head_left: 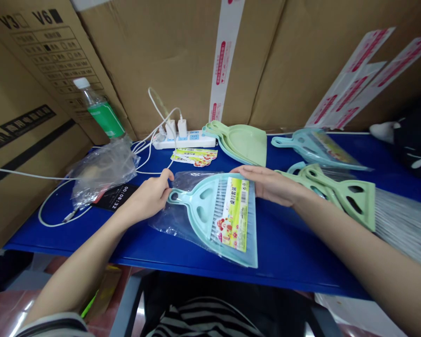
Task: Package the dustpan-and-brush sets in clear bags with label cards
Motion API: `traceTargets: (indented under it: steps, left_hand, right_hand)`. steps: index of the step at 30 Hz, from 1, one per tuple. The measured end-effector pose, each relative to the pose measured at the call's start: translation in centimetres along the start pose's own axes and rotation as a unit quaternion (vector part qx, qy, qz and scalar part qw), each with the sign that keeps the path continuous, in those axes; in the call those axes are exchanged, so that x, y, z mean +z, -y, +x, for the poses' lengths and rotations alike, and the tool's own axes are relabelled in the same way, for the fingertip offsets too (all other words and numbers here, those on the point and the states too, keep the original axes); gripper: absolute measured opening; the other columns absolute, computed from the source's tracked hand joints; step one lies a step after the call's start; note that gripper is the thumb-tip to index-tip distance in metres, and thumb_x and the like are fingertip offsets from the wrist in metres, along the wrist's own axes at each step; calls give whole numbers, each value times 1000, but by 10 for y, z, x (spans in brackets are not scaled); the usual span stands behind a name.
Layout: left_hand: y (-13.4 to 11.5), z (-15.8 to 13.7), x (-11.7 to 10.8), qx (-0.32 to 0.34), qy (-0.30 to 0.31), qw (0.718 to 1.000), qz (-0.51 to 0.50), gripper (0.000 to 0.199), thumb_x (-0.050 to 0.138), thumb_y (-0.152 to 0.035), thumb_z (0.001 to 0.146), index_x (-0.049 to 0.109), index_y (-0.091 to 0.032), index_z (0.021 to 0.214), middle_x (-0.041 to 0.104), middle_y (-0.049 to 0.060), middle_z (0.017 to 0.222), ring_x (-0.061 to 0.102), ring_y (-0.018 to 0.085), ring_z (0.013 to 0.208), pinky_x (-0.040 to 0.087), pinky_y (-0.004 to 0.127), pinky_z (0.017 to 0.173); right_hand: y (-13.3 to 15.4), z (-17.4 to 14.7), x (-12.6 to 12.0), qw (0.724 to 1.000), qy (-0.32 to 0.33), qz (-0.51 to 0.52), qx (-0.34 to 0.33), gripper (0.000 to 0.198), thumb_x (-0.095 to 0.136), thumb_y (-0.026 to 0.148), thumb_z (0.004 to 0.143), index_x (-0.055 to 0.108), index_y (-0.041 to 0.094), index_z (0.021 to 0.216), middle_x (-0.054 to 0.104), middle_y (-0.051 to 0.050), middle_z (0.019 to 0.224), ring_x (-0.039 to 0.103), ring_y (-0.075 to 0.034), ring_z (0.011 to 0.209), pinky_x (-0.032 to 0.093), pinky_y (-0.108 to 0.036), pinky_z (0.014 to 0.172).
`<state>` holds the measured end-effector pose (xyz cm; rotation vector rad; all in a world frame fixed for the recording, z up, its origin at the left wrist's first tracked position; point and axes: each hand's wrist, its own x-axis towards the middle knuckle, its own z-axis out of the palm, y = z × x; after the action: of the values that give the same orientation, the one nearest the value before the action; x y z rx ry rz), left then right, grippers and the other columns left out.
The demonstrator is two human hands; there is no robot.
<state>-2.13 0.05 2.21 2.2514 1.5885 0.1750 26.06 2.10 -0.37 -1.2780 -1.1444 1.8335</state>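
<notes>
Evidently, the left hand (153, 191) pinches the light-blue dustpan-and-brush set (215, 206) at its handle, near the worktop's (143, 255) front edge; the right hand (266, 185) meets its far corner, finger closure unclear. Hard tugging could tear the clear plastic bag (173, 224).

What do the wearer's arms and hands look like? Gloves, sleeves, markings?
Left hand and right hand are bare: no gloves, watch or bracelet visible. Forearms are uncovered, with no cables or markings seen on them. A light left sleeve with dark bands shows at the bottom edge; no right sleeve is in view.
</notes>
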Motion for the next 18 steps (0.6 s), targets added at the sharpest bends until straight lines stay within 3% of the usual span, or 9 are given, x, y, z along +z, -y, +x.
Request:
traceTargets:
  steps: [10, 18]
  left_hand:
    - [-3, 0, -3, -25, -6, 998, 60, 27, 39, -5, 80, 42, -19, 102, 54, -7, 54, 62, 21, 57, 42, 30, 62]
    - [-4, 0, -3, -41, -1, 997, 71, 29, 38, -4, 80, 44, -18, 104, 50, -8, 52, 61, 21, 54, 42, 30, 61]
  right_hand:
    - [-4, 7, -7, 998, -1, 56, -30, 15, 50, 18, 94, 64, 23, 96, 72, -3, 95, 68, -12, 83, 55, -25, 81]
    - [-4, 8, -9, 998, -9, 53, -29, 25, 49, 3, 89, 60, 22, 101, 74, -2, 92, 70, -12, 86, 54, -28, 90]
